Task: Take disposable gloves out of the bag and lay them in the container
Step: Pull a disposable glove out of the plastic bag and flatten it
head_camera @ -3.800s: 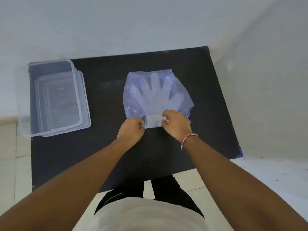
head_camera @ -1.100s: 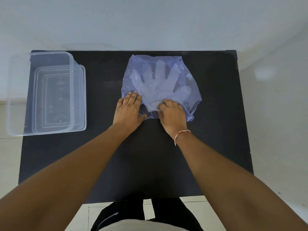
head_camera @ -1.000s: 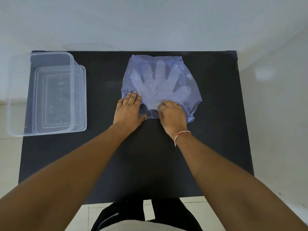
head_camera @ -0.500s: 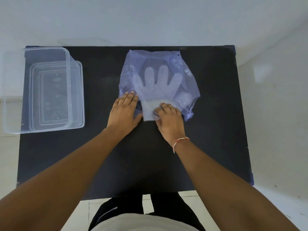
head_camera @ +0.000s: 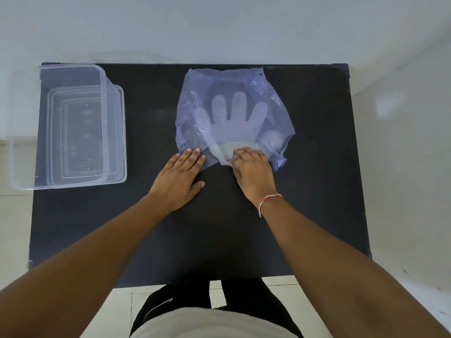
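In the head view, a thin translucent purple plastic bag (head_camera: 234,115) lies flat on the black rectangular table (head_camera: 219,228). Inside the bag the pale translucent disposable gloves (head_camera: 234,120) show through, fingers pointing away from the person, and their cuff edge comes out at the bag's near opening. The left hand (head_camera: 179,178) lies flat with fingers spread a little, its fingertips pressing the bag's near left corner onto the table. The right hand (head_camera: 252,169), with a red and white thread bracelet (head_camera: 268,201) on its wrist, is at the bag's opening and its fingers pinch the cuff of the gloves. The clear rectangular plastic container (head_camera: 73,128) stands well apart from the bag, to its left, at the table's edge.
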